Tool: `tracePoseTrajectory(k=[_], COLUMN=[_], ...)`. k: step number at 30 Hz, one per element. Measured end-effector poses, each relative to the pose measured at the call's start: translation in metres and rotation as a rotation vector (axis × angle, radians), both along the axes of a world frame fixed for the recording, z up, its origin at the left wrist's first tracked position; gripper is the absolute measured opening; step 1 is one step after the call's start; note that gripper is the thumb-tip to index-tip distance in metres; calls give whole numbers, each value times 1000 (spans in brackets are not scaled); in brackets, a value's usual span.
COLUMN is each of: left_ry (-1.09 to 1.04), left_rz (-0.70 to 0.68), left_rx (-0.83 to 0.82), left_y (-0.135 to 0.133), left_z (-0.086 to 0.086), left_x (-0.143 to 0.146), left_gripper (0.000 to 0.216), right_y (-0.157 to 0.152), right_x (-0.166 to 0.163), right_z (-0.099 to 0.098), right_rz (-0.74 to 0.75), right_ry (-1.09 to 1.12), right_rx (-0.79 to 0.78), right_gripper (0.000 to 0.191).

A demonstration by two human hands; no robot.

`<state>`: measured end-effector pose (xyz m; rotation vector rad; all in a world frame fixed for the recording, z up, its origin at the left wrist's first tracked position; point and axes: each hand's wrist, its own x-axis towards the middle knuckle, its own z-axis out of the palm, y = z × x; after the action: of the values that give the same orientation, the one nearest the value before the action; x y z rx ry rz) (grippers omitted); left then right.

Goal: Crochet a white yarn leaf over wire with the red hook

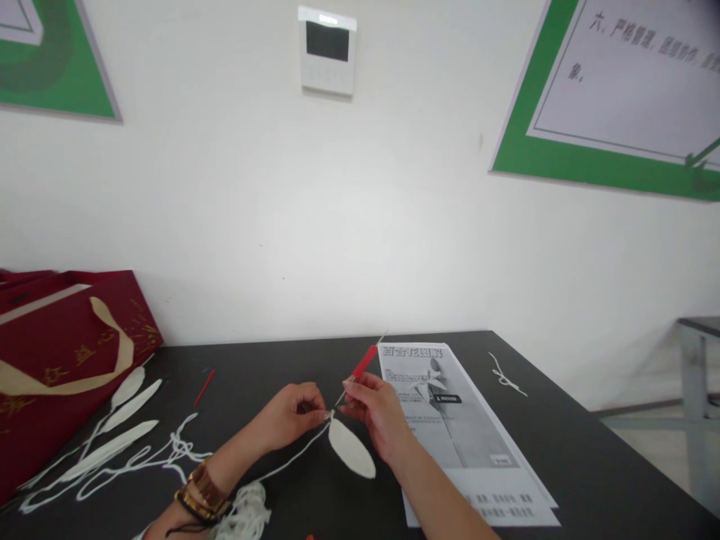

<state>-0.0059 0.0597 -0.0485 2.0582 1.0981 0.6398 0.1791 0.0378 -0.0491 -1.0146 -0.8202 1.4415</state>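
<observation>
Black table (562, 450) fills the lower frame, where the left hand (289, 416) pinches the soft, light petal (352, 448) at its tip, probably its safest hold, while the right hand (376, 416) clasps a red hook (363, 366).

White wall (360, 225). Green-bordered left poster (50, 86); right poster (562, 159) with Chinese text. White control panel (327, 51), dark screen, between them. Black table (590, 457) against wall. Grey side table (700, 326), pale floor (658, 450) far right.

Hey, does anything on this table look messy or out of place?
Only the white yarn: it trails from the left hand into a loose tangle across the black table, and a knotted scrap lies alone at the far right. Nothing looks damaged.
</observation>
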Motion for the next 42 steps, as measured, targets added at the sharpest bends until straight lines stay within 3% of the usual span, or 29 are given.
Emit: tracePoseTrajectory(k=[4, 9, 12, 18, 22, 29, 37, 42], left_ry=[-19, -23, -36, -81, -120, -190, -423, -670], left_rz=[113, 242, 277, 271, 273, 271, 304, 330], left_rx=[68, 132, 146, 138, 157, 113, -45, -210], left_y=[4, 5, 1, -6, -9, -9, -7, -11], left_z=[4, 5, 6, 8, 11, 12, 12, 12], left_x=[-5, -6, -3, 2, 1, 2, 3, 6], left_gripper=[23, 21, 21, 23, 26, 29, 34, 27], right_y=[-4, -8, -8, -8, -7, -16, -20, -20], right_x=[6, 7, 7, 7, 6, 4, 0, -2], right_z=[13, 17, 16, 11, 7, 9, 12, 12], right_rz=[-100, -22, -45, -94, -30, 252, 263, 202], right_ry=[-89, -163, -217, -406, -520, -507, -426, -397], right_rx=[131, 186, 235, 350, 322, 196, 174, 179], right_gripper=[27, 35, 42, 29, 36, 38, 33, 34])
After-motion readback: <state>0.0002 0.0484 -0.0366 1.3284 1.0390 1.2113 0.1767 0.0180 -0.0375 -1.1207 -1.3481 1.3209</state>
